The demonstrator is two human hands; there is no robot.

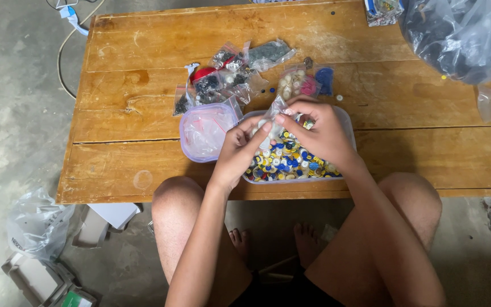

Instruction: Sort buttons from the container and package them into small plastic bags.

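Observation:
A clear plastic tub (348, 122) full of mixed coloured buttons (288, 162) sits at the near edge of a low wooden table (143, 85). Both hands work above it. My left hand (240, 150) and my right hand (319, 131) together pinch a small clear plastic bag (273, 111) holding pale buttons. The tub's clear lid (206, 131) lies just to the left, with a red-lined bag inside it.
Several small filled bags of sorted buttons (240, 71) lie beyond the tub. A large clear bag with dark contents (461, 34) occupies the far right corner. On the floor at left are a crumpled plastic bag (35, 224) and cardboard boxes (41, 278). My knees and feet show below the table.

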